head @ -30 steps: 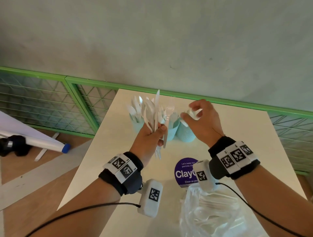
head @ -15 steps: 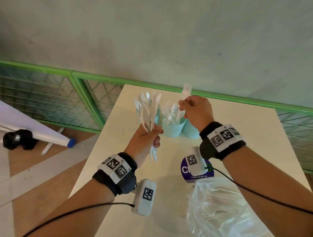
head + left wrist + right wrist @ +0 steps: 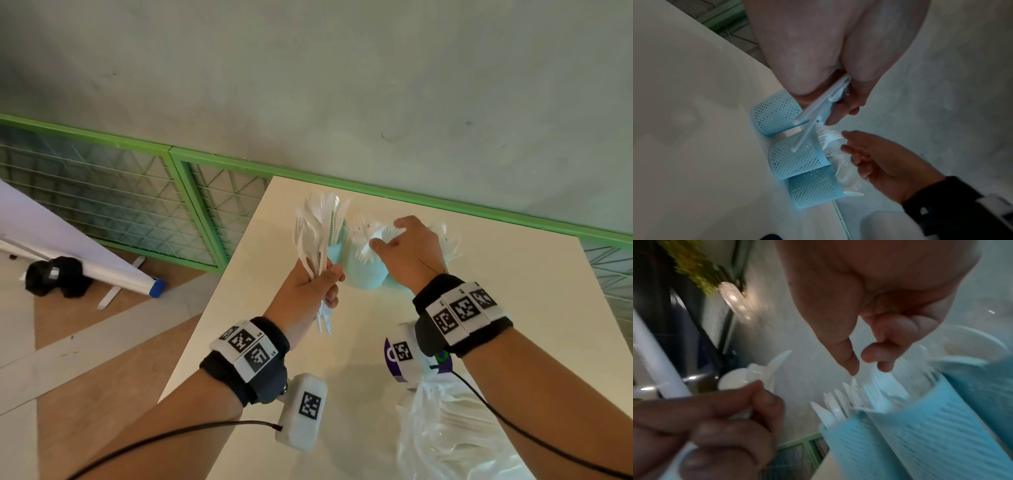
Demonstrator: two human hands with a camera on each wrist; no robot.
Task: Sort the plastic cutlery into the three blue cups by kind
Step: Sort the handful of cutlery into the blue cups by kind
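Note:
Three blue mesh cups stand in a row at the table's far side: left cup, middle cup full of white forks, right cup with spoons, mostly hidden behind my right hand in the head view. My left hand grips a bunch of mixed white cutlery upright, just left of the cups. My right hand hovers over the middle cup, fingers loosely spread and holding nothing.
A clear plastic bag with more white cutlery lies at the near right of the white table, beside a purple sticker. A green mesh railing runs behind. A rolled banner lies on the floor at left.
Half a second ago my right hand pinched a fork above the middle cup; now it has dropped over that cup and holds nothing. My left hand keeps its bunch.

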